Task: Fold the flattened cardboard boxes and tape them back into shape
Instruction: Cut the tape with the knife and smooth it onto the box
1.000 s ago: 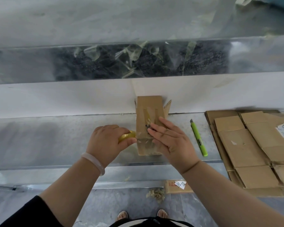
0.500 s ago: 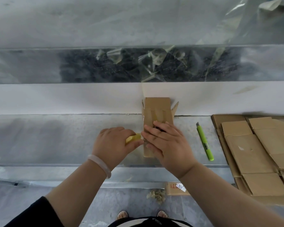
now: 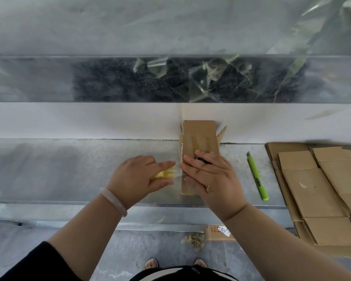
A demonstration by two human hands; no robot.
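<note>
A: Where's the box?

B: The small cardboard box [image 3: 199,157] lies on the metal surface [image 3: 69,169], pinned under the flat, open right hand [image 3: 209,175].

A: And the left hand [image 3: 138,177]?

B: Curled around the yellow tape roll [image 3: 164,173]. Best keep the strip taut, press the seam down, then cut.

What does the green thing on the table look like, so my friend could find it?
Start at the metal table, then look between the box under the right hand and the stack of flat cardboard. The cutter lies there alone. It is thin like a pen and bright green, the only green thing among all the brown and grey.
</note>
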